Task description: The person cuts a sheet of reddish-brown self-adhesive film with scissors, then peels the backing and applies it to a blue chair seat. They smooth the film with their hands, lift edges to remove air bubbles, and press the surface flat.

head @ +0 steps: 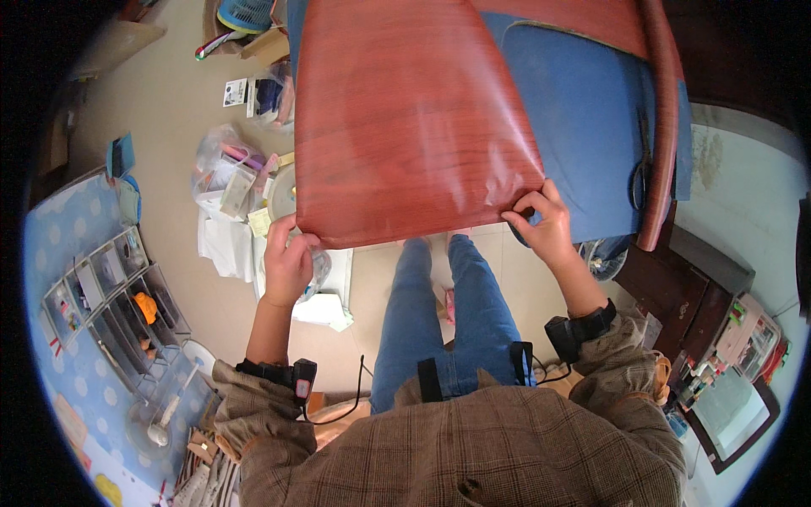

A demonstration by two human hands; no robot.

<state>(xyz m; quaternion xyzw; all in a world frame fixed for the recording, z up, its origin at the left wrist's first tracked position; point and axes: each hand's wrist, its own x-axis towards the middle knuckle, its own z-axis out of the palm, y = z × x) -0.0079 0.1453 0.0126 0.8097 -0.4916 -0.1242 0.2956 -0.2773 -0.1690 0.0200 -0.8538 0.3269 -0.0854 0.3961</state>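
Observation:
A glossy red-brown wood-grain sheet is stretched between my two hands, its near edge running from one to the other. My left hand pinches the near left corner between thumb and fingers. At the near right corner my right hand grips the edge the same way. Beneath and to the right lies a blue surface. Dark-handled scissors rest on it, close to a rolled length of the same wood-grain sheet along the right side.
Plastic bags and papers lie on the floor at the left, below a blue basket. A divided organizer stands on a dotted blue cloth. A dark wooden cabinet and a clear-lidded box are at the right.

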